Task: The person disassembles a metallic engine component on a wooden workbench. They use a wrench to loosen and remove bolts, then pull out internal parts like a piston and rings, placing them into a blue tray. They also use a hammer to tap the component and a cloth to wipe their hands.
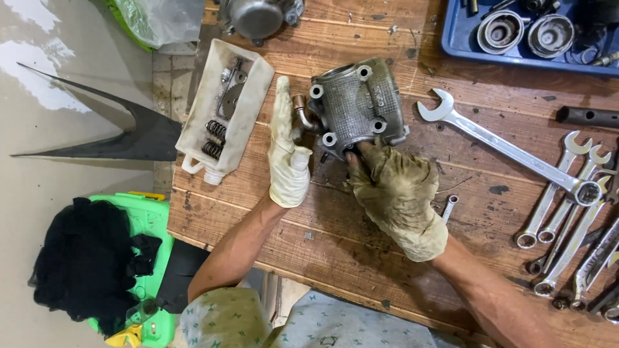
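Note:
A grey metal engine cylinder block (356,106) with bolt holes at its corners rests on the wooden workbench (335,232). My right hand (394,193), in a dirty glove, grips the block's near edge from below. My left hand (287,151), in a pale glove, lies flat and open along the block's left side, next to a small curved copper-coloured pipe fitting (302,111) on the block. Its fingers point away from me.
A cut-open white plastic jug (225,106) holding springs and small parts lies at the left. Several spanners (567,206) lie on the right, one large one (503,145) diagonal. A blue tray (522,32) with round metal parts sits top right; a green box (138,258) stands below left.

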